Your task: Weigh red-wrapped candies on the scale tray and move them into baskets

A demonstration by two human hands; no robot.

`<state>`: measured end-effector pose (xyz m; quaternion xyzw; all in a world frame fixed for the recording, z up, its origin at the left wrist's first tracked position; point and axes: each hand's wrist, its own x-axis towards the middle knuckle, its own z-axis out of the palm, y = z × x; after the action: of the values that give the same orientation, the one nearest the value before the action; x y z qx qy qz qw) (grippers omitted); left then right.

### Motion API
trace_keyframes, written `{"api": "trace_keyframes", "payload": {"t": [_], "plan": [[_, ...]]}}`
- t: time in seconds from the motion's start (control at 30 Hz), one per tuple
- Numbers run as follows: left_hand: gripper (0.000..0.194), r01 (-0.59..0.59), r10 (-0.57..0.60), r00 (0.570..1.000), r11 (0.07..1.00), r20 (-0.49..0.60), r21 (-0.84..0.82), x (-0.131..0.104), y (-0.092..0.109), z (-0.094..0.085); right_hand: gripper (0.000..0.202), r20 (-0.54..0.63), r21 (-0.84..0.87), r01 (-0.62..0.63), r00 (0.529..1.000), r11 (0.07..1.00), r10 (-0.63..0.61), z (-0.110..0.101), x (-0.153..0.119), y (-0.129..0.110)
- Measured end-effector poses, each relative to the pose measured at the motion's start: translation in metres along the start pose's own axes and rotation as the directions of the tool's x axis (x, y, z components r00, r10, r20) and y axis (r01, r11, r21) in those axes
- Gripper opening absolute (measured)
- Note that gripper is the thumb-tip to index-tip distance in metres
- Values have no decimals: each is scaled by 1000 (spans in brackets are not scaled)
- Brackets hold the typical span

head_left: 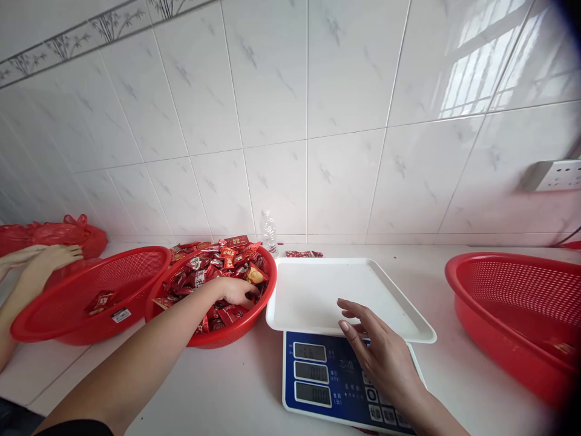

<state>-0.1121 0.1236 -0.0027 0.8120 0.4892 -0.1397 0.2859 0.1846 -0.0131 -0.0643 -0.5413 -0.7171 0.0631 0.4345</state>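
Left hand partly hidden among packets, grip unclear; right hand open-fingered, covering scale keys.

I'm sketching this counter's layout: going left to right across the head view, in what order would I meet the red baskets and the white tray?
Nearly bare basket → basket heaped with snacks → white tray → right-hand basket.

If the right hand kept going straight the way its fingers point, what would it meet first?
Probably the white tray, which lies just ahead of the right hand. Height is unclear from one view, so the hand might instead pass over it toward the clear bottle.
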Motion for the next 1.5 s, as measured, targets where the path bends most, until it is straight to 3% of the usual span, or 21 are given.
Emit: {"api": "trace_keyframes", "payload": {"t": [0.17, 0.33, 0.47, 0.63, 0.77, 0.87, 1.03, 1.17, 1.23, 1.37, 1.5], "plan": [[20, -28, 22, 992, 999, -121, -45, 2, -5, 4, 34, -7, 2, 4, 1000, 1000, -4, 1, 0, 1], [19, -26, 8, 969, 997, -248, -69, -17, -10, -18, 33, -1, -6, 16, 1000, 1000, -16, 1, -1, 2], [24, -38, -18, 926, 989, -377, -141, -38, -5, -37, 33, 9, -8, 14, 1000, 1000, -14, 2, -1, 2], [28, -181, -24, 845, 927, -535, -327, -41, 18, -46, 34, -22, 1, -4, 1000, 1000, 4, 3, -2, 0], [27, -345, 0, 843, 768, -538, -540, -21, 49, -43, 35, -24, 8, 0, 1000, 1000, 0, 4, -1, 0], [23, -411, 41, 847, 682, -530, -605, -3, 74, -38, 35, -32, 9, 20, 999, 1000, -20, 4, 0, 1], [26, -369, 164, 888, 811, -428, -454, 17, 97, -29, 33, -33, -2, 58, 998, 998, -58, 3, 0, 1], [21, -275, 159, 887, 936, -433, -219, 17, 81, -32, 30, -40, -21, 88, 995, 996, -89, 3, 1, 1], [23, -168, 107, 917, 978, -385, -128, 12, 66, -34, 30, -48, -28, 94, 994, 995, -95, 4, 1, 1], [56, 25, -3, 972, 996, -233, 89, 4, 35, -28, 30, -44, -45, 99, 994, 994, -101, 5, 1, 1], [68, 103, -64, 962, 986, -266, 134, 6, 15, -11, 31, -43, -72, 117, 992, 991, -120, 6, 1, 1]]}}
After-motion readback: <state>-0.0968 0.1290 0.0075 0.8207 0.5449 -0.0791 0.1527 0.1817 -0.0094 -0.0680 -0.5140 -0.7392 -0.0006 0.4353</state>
